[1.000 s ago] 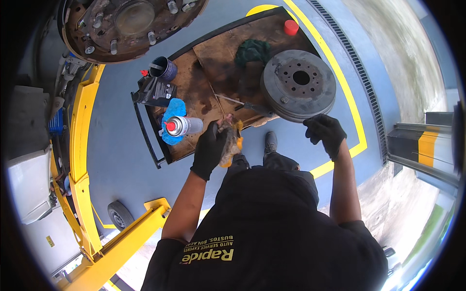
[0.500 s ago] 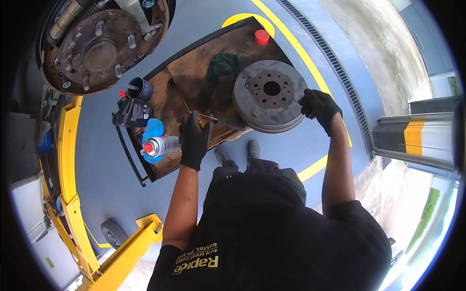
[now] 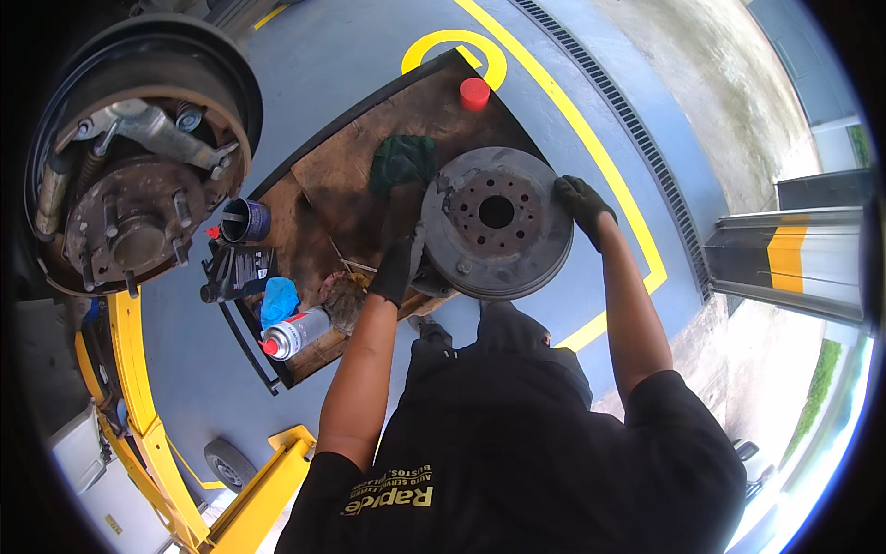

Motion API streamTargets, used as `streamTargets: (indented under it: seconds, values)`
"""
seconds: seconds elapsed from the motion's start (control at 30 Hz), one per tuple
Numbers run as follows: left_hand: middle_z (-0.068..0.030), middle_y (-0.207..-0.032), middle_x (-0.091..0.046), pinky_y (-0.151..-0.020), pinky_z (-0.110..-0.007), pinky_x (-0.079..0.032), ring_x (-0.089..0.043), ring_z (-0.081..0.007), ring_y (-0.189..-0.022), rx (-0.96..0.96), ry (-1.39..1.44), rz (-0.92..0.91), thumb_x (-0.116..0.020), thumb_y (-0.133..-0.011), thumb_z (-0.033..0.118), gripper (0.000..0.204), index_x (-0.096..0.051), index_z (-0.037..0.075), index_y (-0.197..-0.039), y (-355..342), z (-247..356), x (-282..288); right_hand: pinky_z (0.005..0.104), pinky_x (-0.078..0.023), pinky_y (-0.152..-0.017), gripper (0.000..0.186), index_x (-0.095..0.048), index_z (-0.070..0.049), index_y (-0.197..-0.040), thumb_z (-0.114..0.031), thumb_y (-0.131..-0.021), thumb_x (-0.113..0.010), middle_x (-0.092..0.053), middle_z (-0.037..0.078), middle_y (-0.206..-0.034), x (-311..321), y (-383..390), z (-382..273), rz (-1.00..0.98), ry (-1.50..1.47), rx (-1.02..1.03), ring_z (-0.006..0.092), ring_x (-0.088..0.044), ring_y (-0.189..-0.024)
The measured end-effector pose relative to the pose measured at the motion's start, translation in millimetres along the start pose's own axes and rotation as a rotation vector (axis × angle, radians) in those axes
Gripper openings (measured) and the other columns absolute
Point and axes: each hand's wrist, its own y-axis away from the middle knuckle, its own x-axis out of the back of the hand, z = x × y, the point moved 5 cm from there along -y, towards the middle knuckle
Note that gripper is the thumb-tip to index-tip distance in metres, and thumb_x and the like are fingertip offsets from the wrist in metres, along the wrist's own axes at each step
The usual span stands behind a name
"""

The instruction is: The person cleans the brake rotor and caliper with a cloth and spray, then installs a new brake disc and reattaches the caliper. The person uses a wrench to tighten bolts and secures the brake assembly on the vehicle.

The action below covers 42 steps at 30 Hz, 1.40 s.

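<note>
Right hand (image 3: pixel 581 205), gloved in black, grips the metal drum (image 3: pixel 498 247) by its right rim. Left hand (image 3: pixel 399 263) clasps the opposite rim, the drum squarely between both.

Two lines of yellow lettering (image 3: pixel 391 493), one large and one smaller, stand upside down on the near left of the black shirt (image 3: pixel 563 462). At left, a spray can (image 3: pixel 303 331) and a black jug (image 3: pixel 236 274) carry print too small to read. A yellow ring (image 3: pixel 452 37) marks the far floor (image 3: pixel 337 55).
</note>
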Motion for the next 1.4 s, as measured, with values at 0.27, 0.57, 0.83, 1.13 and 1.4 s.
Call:
streamTargets:
  seconds: [0.27,0.57,0.83,1.13,1.4]
  values:
    - [-0.0105,-0.136,-0.057,-0.101,-0.040,-0.048,-0.054,-0.0264,-0.126,0.052,0.575,-0.036,-0.046,-0.104,0.051,0.059,-0.045,0.011,-0.147,-7,-6,-30,0.0410,-0.044,-0.103,0.059,-0.060,-0.003,-0.129,-0.052,-0.097,-0.055,-0.058,0.019,-0.129,-27,-14,31,0.177,-0.282,-0.021,0.0311,-0.055,-0.120]
    - [-0.0131,-0.137,-0.058,-0.103,-0.035,-0.045,-0.057,-0.0231,-0.120,-0.312,0.024,0.280,-0.053,-0.103,0.047,0.067,-0.043,-0.001,-0.148,17,40,-35,0.0454,-0.044,-0.104,0.073,-0.057,-0.001,-0.135,-0.062,-0.095,-0.054,-0.054,0.026,-0.135,-5,29,26,0.055,-0.145,-0.065,0.0395,-0.056,-0.123]
    - [-0.0093,-0.124,-0.064,-0.094,-0.030,-0.048,-0.060,-0.0176,-0.109,-0.268,0.052,0.158,-0.068,-0.096,0.041,0.052,-0.063,-0.001,-0.127,27,67,-39,0.0426,-0.045,-0.104,0.090,-0.051,0.004,-0.140,-0.072,-0.093,-0.047,-0.061,0.026,-0.132,-5,-8,-1,-0.119,0.087,-0.335,0.0345,-0.060,-0.121]
    - [-0.0059,-0.115,-0.065,-0.085,-0.029,-0.049,-0.062,-0.0149,-0.096,-0.520,0.174,0.215,-0.073,-0.093,0.028,0.049,-0.058,-0.003,-0.128,88,53,-34,0.0377,-0.046,-0.103,0.059,-0.051,0.006,-0.139,-0.043,-0.107,-0.039,-0.063,0.019,-0.131,-28,14,43,-0.077,-0.543,-0.134,0.0287,-0.061,-0.118]
    - [-0.0121,-0.132,-0.055,-0.107,-0.037,-0.038,-0.051,-0.0217,-0.124,-0.827,0.021,0.416,-0.073,-0.082,0.025,0.071,-0.045,-0.002,-0.141,263,130,-12,0.0477,-0.043,-0.104,0.038,-0.049,0.008,-0.130,-0.021,-0.105,-0.044,-0.052,0.028,-0.132,9,123,-95,0.476,0.001,1.076,0.0398,-0.053,-0.121]
